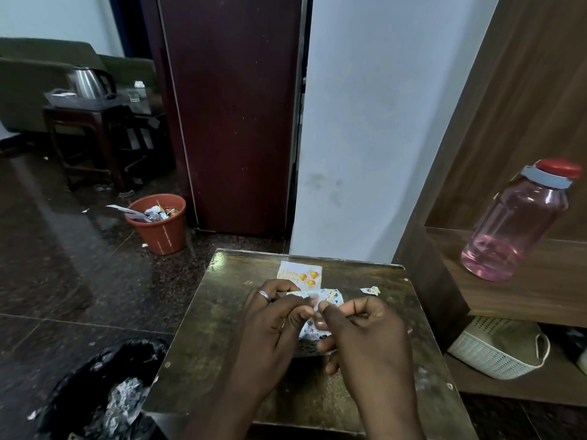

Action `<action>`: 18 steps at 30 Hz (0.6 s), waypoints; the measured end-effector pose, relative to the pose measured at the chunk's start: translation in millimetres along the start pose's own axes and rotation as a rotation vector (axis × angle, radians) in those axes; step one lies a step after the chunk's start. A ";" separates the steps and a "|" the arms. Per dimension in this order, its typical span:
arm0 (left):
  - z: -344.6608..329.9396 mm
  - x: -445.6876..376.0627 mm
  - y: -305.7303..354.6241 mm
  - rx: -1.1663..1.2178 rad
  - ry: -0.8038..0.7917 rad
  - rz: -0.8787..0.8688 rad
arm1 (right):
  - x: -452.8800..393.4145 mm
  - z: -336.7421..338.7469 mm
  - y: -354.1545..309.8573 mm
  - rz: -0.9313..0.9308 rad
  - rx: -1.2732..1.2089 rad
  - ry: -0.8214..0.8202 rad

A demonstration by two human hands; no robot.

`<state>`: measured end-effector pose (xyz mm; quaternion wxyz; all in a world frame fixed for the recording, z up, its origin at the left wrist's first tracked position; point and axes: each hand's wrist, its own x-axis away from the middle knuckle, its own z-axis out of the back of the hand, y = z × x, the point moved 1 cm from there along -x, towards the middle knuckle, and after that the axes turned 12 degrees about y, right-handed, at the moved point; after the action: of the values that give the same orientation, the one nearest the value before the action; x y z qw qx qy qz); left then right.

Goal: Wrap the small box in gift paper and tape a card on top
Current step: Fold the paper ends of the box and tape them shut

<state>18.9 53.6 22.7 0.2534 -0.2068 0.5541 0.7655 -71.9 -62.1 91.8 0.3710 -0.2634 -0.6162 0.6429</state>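
Small box wrapped in white gift paper with a colourful print [327, 301] sat at the centre of the worn, dark wooden counter [203, 338], in the lower middle of the frame, half hidden behind both hands. The left hand [273, 325], a silver ring on one finger, had its fingers [309, 300] curled in, pinching the paper at the box's top edge. The right hand [365, 335] met it there — thumb and forefinger closed on the same fold, the other fingers curled underneath. Just beyond the box, touching or nearly so, lay a white birthday card with orange balloons [300, 274]. A small torn scrap of printed paper [370, 290] lay on the counter to the right, apart from the box. At the right of the frame a pink translucent plastic bottle with a red cap [517, 223] stood on a wooden shelf [540, 293]; a terracotta-coloured plastic bin full of paper scraps [158, 227] stood on the floor at the left — near a dark maroon cabinet [235, 115].
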 end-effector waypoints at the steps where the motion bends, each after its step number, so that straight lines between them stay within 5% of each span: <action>1: 0.1 0.1 -0.6 -0.002 0.002 0.004 | 0.0 -0.6 0.0 0.005 0.015 0.010; 18: 1.0 0.0 3.1 -0.067 0.005 0.005 | 0.7 -15.4 3.3 0.194 0.358 0.186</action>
<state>16.9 53.8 25.3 0.2430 -0.2157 0.5294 0.7837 -60.6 -52.3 87.0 0.4032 -0.3095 -0.4271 0.7478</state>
